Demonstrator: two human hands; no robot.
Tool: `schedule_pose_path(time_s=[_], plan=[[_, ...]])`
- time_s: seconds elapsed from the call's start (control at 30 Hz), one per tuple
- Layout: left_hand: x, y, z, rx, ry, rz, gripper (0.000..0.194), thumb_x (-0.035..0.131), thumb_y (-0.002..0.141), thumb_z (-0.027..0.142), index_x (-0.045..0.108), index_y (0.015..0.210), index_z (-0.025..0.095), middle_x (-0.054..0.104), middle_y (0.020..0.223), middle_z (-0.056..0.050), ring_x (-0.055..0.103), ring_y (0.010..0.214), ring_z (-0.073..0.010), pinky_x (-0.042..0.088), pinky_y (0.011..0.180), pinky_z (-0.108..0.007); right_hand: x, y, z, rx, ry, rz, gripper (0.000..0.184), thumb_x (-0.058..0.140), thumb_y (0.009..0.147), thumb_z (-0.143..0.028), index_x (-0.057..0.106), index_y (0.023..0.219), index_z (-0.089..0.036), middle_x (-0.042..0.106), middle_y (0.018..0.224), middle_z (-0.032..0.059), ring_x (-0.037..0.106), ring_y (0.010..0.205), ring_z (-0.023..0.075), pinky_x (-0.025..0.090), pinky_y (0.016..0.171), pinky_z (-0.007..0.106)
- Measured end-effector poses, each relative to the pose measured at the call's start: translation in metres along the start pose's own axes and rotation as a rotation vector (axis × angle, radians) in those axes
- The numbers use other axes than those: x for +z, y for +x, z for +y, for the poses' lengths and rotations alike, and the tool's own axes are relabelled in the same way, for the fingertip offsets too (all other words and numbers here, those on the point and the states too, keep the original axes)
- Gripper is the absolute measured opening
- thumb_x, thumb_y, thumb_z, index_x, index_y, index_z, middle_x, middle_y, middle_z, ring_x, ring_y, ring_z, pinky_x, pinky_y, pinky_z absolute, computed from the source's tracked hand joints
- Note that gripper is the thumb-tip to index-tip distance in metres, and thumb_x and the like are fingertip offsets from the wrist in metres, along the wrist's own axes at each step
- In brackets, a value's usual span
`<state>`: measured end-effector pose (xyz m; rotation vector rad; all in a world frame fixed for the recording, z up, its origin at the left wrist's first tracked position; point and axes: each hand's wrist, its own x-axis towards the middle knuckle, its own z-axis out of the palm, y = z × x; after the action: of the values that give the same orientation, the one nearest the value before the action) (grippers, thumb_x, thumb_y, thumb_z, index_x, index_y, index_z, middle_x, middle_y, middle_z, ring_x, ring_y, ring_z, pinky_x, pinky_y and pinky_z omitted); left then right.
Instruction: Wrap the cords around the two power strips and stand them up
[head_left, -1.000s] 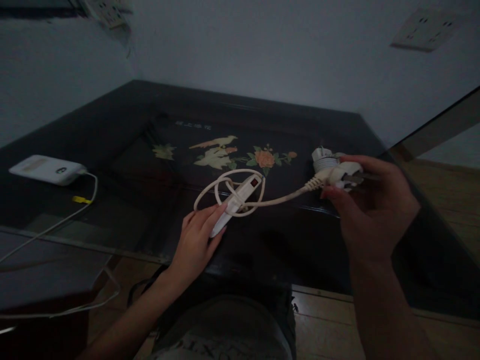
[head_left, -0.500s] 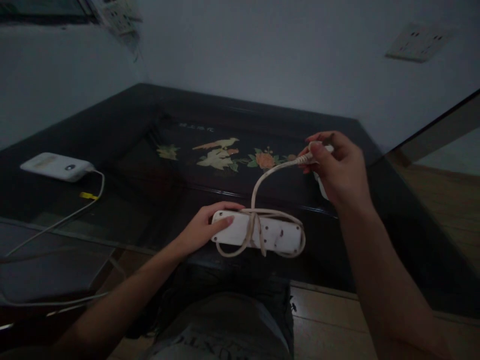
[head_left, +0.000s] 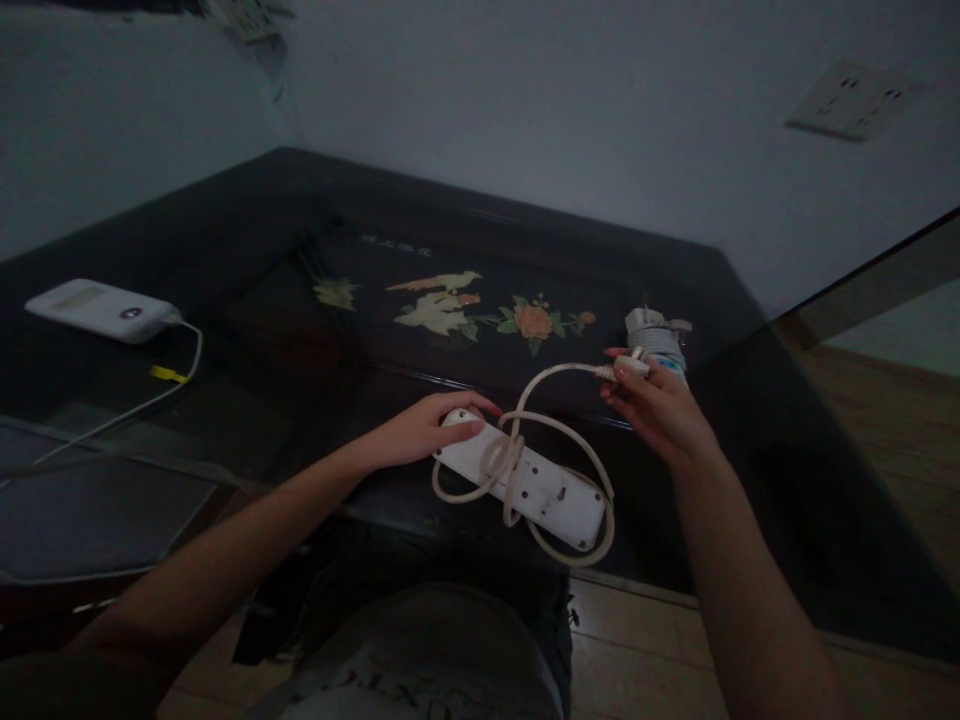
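A white power strip lies at the front edge of the dark table, its underside with screws facing up. My left hand grips its left end, thumb on top. The strip's pale cord is looped around its body, and one length arches up to the right. At that end is a white plug, held in the fingers of my right hand. Just behind that hand sits a coiled grey-white cable with a charger block, partly hidden by the fingers.
On the left of the dark table lies a white device with a white cable and a yellow tag. A wall socket is at the upper right. A chair seat stands at the lower left.
My right hand has moved down with the plug, uncovering the coiled cable behind it. The power strip has turned, its right end now lower, and its cord loops hang looser.
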<state>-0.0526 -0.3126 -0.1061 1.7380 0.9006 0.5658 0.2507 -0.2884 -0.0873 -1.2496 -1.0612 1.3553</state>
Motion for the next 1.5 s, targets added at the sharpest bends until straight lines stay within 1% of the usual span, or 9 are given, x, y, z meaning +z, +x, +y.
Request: schedule_pose_path(time_s=[0.2,0.4,0.53,0.7,0.8,0.9,1.0,1.3,1.5], plan=[[0.01,0.0,0.0,0.096,0.205,0.068,0.026,0.05,0.09,0.025,0.059,0.114,0.018,0.067,0.108,-0.006,0.062,0.097,-0.0175,0.047,0.086,-0.031,-0.004,-0.004,0.012,0.019,-0.004,0.011,0.031,0.078,0.067,-0.033,0.066,0.095,-0.025,0.066,0.081,-0.0024,0.061,0.062,0.0092,0.055,0.062,0.023],[0.029,-0.023,0.015,0.194,0.495,0.514,0.016,0.048,0.091,0.02,0.059,0.103,0.019,0.064,0.105,-0.007,0.056,0.104,-0.0213,0.04,0.09,-0.038,-0.004,-0.012,0.011,-0.014,0.058,-0.012,0.031,0.076,0.071,-0.031,0.068,0.101,-0.026,0.066,0.084,-0.0028,0.063,0.067,0.0078,0.055,0.064,0.019],[0.046,-0.032,0.021,0.2,0.514,0.428,0.018,0.047,0.093,0.019,0.062,0.103,0.019,0.066,0.099,-0.004,0.058,0.093,-0.0189,0.039,0.081,-0.035,0.001,-0.018,0.005,-0.062,0.136,-0.03,0.035,0.076,0.073,-0.031,0.067,0.106,-0.026,0.068,0.091,-0.0018,0.066,0.075,0.0089,0.056,0.07,0.019],[0.06,-0.022,0.022,0.095,0.568,0.464,0.026,0.054,0.091,0.027,0.06,0.115,0.019,0.064,0.104,-0.006,0.055,0.095,-0.0221,0.039,0.08,-0.037,0.013,-0.021,0.001,-0.287,0.253,0.115,0.03,0.08,0.068,-0.038,0.066,0.091,-0.025,0.071,0.08,-0.003,0.071,0.086,0.0152,0.059,0.074,0.024],[0.063,-0.018,0.023,0.089,0.612,0.466,0.031,0.059,0.087,0.026,0.058,0.118,0.018,0.063,0.103,-0.006,0.055,0.095,-0.0233,0.039,0.079,-0.038,0.018,-0.02,0.001,-0.328,0.298,0.143,0.032,0.08,0.066,-0.044,0.065,0.085,-0.023,0.071,0.077,-0.0038,0.072,0.077,0.0142,0.059,0.062,0.02],[0.064,-0.016,0.021,0.096,0.608,0.434,0.037,0.058,0.086,0.021,0.054,0.122,0.017,0.063,0.105,-0.007,0.055,0.096,-0.0237,0.039,0.08,-0.038,0.018,-0.015,-0.002,-0.259,0.248,0.106,0.035,0.081,0.065,-0.044,0.065,0.087,-0.022,0.071,0.073,-0.0046,0.068,0.057,0.0086,0.053,0.047,0.013],[0.066,-0.014,0.017,0.133,0.586,0.413,0.041,0.056,0.086,0.017,0.051,0.126,0.015,0.063,0.105,-0.008,0.055,0.095,-0.0241,0.04,0.081,-0.039,0.018,-0.009,-0.005,-0.116,0.143,-0.009,0.039,0.082,0.063,-0.045,0.064,0.087,-0.021,0.07,0.067,-0.005,0.065,0.05,0.0065,0.05,0.045,0.012],[0.058,-0.01,0.022,0.209,0.37,0.349,0.049,0.049,0.083,0.005,0.05,0.131,0.017,0.063,0.114,-0.009,0.058,0.101,-0.0208,0.043,0.087,-0.034,0.036,-0.003,0.0,0.104,0.0,-0.224,0.04,0.083,0.062,-0.04,0.063,0.088,-0.017,0.068,0.064,-0.0028,0.061,0.045,0.007,0.047,0.042,0.014],[0.051,-0.006,0.028,0.15,0.174,0.303,0.032,0.047,0.093,0.019,0.06,0.121,0.019,0.066,0.099,-0.005,0.06,0.084,-0.0158,0.045,0.073,-0.027,0.05,-0.011,0.004,0.186,-0.087,-0.303,0.042,0.084,0.058,-0.038,0.061,0.085,-0.017,0.068,0.067,-0.0021,0.063,0.049,0.0101,0.051,0.046,0.02]])
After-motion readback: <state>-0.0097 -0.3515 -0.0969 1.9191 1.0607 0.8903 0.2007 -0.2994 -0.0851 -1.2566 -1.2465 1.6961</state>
